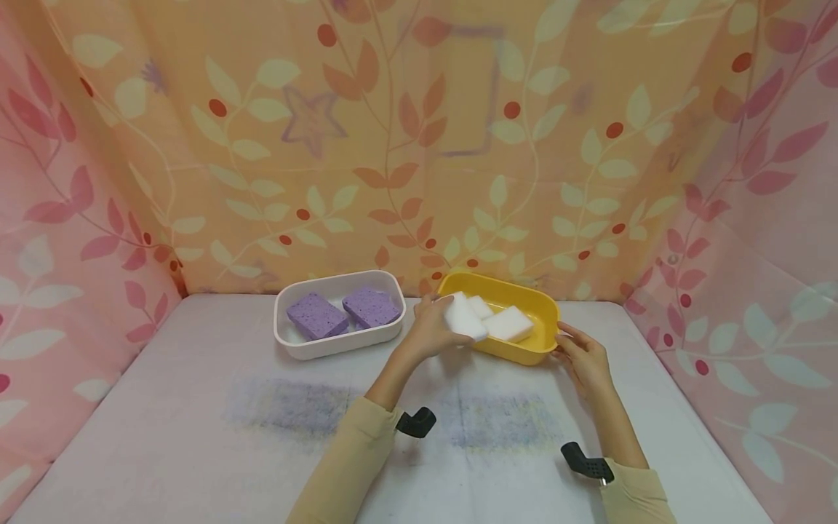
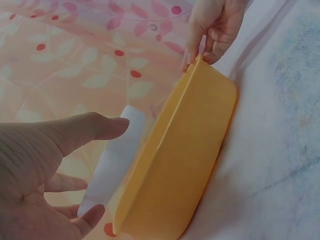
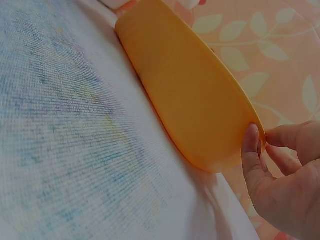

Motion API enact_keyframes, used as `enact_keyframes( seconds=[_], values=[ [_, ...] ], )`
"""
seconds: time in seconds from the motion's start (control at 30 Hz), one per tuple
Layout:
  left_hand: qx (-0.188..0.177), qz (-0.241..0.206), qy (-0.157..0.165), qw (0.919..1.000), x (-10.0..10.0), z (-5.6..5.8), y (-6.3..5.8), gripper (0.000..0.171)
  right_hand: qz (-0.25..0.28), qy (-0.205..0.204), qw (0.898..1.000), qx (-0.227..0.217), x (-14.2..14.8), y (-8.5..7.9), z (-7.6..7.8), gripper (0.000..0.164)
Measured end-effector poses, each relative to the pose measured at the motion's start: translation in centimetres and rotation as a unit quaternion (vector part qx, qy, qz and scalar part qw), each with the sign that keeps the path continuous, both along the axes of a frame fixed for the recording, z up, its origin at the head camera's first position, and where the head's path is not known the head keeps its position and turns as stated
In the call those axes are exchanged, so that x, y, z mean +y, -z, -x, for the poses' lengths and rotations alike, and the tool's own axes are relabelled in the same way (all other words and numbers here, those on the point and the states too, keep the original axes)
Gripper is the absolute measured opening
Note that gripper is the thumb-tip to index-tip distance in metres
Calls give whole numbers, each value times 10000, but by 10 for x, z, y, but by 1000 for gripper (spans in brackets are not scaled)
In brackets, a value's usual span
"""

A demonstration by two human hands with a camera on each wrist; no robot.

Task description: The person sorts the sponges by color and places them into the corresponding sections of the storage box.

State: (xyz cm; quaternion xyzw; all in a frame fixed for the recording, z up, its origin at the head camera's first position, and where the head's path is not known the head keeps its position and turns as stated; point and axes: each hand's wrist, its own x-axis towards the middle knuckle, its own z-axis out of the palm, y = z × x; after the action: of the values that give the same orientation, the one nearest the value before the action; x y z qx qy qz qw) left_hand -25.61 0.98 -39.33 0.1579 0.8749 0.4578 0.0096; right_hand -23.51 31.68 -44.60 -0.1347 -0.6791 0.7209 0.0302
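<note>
My left hand (image 1: 427, 327) holds a white sponge block (image 1: 465, 320) by its edges, over the left end of a yellow plastic tub (image 1: 517, 354). In the left wrist view the thumb lies on one edge of the block (image 2: 112, 162), with fingers at the opposite side. Two more white sponge blocks lie inside the tub, one (image 1: 511, 324) toward the front and one (image 1: 480, 306) partly hidden behind the held block. At the tub's right end my right hand (image 1: 585, 360) pinches the rim between thumb and fingers, seen closely in the right wrist view.
Left of the yellow tub stands a white tub (image 1: 347, 346) holding two purple sponges (image 1: 317, 316). Smudged blue-purple patches (image 1: 497, 421) mark the white tabletop (image 1: 177, 437) in front. A leaf-patterned curtain (image 1: 406, 145) rises right behind the tubs and along both sides.
</note>
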Motion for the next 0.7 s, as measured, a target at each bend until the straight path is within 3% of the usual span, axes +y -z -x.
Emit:
enact_keyframes(
  seconds=[0.37,0.7],
  values=[
    [-330,-198,-155,9991,17,12,-3,87,115,-37,9998,175,-2,0,-2,55],
    [-169,-99,-352,9992,34,25,-2,87,197,51,9996,191,-3,-3,-3,51]
  ],
)
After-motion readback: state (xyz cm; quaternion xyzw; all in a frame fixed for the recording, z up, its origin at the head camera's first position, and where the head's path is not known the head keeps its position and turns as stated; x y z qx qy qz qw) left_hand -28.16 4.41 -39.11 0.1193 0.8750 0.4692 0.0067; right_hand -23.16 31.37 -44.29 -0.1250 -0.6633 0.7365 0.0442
